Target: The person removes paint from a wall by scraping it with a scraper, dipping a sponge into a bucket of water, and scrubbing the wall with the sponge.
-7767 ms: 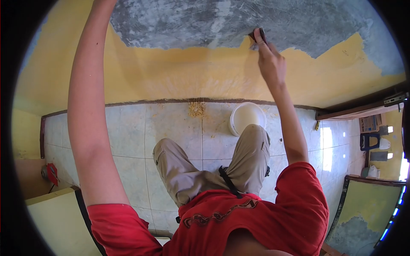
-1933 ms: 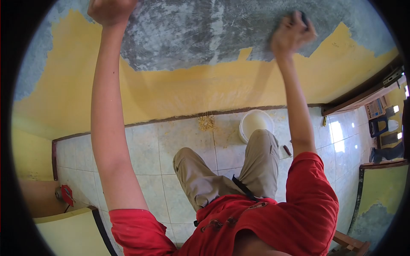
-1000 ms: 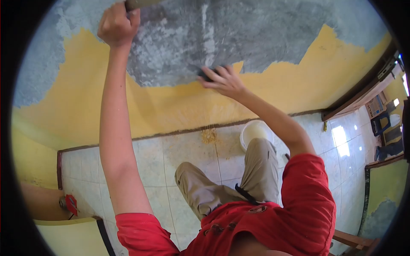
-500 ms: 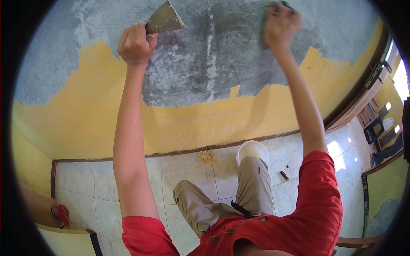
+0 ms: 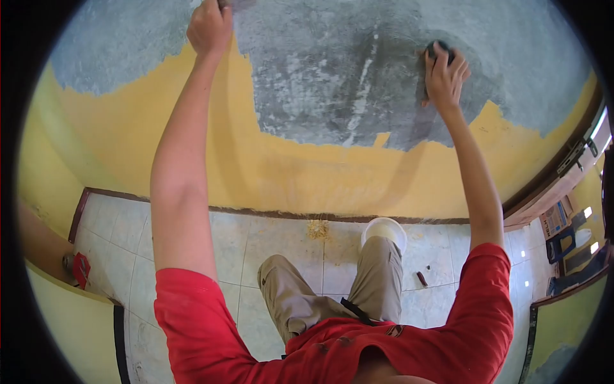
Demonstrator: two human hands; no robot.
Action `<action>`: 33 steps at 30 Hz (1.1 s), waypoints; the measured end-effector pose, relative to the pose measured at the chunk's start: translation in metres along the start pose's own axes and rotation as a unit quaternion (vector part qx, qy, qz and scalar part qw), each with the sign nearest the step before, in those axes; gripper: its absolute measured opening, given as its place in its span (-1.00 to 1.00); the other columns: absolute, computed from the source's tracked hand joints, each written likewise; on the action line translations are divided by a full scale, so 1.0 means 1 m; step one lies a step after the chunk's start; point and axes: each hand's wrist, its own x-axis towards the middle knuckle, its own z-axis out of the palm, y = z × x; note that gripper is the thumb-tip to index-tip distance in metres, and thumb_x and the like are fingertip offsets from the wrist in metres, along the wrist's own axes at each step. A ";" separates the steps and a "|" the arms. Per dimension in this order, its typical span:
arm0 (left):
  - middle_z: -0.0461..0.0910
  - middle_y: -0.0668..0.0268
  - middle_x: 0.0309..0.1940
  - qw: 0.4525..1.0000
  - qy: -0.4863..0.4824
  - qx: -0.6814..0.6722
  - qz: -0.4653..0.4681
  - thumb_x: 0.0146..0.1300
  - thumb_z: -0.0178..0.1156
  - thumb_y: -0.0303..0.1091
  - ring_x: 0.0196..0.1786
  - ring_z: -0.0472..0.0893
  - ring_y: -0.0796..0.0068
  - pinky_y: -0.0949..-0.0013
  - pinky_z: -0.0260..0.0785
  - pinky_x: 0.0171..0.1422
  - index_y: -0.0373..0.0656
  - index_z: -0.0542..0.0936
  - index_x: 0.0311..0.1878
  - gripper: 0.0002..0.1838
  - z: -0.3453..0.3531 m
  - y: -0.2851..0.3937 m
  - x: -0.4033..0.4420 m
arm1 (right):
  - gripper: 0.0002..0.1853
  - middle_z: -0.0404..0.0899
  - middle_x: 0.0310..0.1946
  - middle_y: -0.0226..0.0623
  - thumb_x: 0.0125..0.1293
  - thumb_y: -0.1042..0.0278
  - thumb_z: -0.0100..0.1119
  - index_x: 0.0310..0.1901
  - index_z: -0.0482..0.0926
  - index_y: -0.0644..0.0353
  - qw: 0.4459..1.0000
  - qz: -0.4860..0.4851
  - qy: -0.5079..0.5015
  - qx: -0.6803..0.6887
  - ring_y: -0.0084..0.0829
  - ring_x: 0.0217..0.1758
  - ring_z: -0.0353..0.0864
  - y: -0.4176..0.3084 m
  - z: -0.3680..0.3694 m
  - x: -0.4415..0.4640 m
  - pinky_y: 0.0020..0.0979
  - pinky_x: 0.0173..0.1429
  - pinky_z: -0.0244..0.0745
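Note:
My left hand [image 5: 210, 29] is closed around the handle of a scraper [image 5: 242, 5] at the top edge of the view. Most of its blade is cut off or blurred. On the right, the fingers of my right hand [image 5: 446, 80] curl over a tool with a round black knob [image 5: 440, 51]. This tool lies against the wall, with a thin brownish edge showing at its left; my hand covers the rest. Between both hands spreads a bare grey patch of wall [image 5: 313, 89], with pale streaks and a darker area near the right hand. Yellow paint [image 5: 307, 173] borders it below with a jagged edge.
A white bucket [image 5: 384, 232] stands on the tiled floor [image 5: 224, 240] by my knee. Yellow scrapings [image 5: 318, 228] lie at the wall's foot, and small dark pieces [image 5: 422, 278] right of the bucket. A door frame [image 5: 563, 163] bounds the right side.
My left hand has moved up to the frame's top edge, taking the scraper mostly out of view. My right hand appears lower and further right, still on its tool. The whole view has shifted.

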 end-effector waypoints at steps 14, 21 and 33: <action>0.60 -0.05 -0.31 0.995 0.057 -0.052 -0.060 0.26 0.07 -0.33 -0.19 0.59 -0.13 -0.05 0.40 -0.09 -0.29 0.55 -0.06 -0.72 0.019 -0.009 -0.016 | -0.69 0.45 -0.09 -0.30 0.37 0.22 0.09 0.12 0.43 -0.28 0.934 -0.309 -0.135 0.120 -0.32 -0.09 0.47 -0.163 0.005 -0.112 -0.16 -0.06 0.41; 0.60 -0.05 -0.31 0.996 0.064 -0.040 -0.046 0.27 0.06 -0.30 -0.20 0.60 -0.12 -0.04 0.41 -0.10 -0.31 0.54 -0.06 -0.71 0.020 -0.009 -0.015 | -0.76 0.43 -0.16 -0.36 0.33 0.17 0.17 0.02 0.50 -0.31 0.981 -0.168 -0.042 0.081 -0.30 -0.12 0.43 -0.129 0.010 -0.006 -0.25 -0.05 0.31; 0.71 0.09 -0.40 0.989 -0.026 0.125 -0.073 0.24 0.14 0.21 -0.34 0.70 -0.05 -0.08 0.47 -0.30 -0.12 0.70 -0.33 -0.48 0.084 -0.084 -0.009 | -0.69 0.45 -0.03 -0.19 0.24 0.25 0.25 0.03 0.55 -0.02 0.929 0.012 -0.360 0.090 -0.14 -0.02 0.46 -0.036 -0.181 -0.272 -0.21 0.04 0.41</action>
